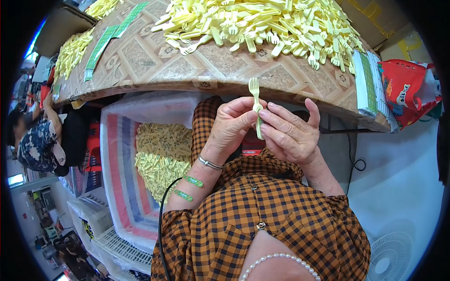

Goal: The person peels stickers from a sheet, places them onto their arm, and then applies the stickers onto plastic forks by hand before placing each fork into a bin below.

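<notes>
Between my hands, a pale yellow plastic fork (pixel 254 87) stands tines up, a small green label (pixel 260 112) on its handle. My left hand (pixel 236 122) is closed, pinching the fork between thumb and fingers. From the other side, my right hand (pixel 290 133) presses its fingertips on the handle by the label, one finger raised away; its thumb is mostly hidden. Two green labels (pixel 192 181) stick to my left forearm. Beyond my hands, a large pile of yellow plastic forks (pixel 262 23) covers the table (pixel 154 61).
Left of my lap, a lined striped bag (pixel 115 154) holds many small forks (pixel 161 175). Green label strips (pixel 101 51) lie on the table, and a stack of label sheets (pixel 365 84) hangs at its right edge beside a red bag (pixel 405 89). A co-worker (pixel 40 140) sits at left.
</notes>
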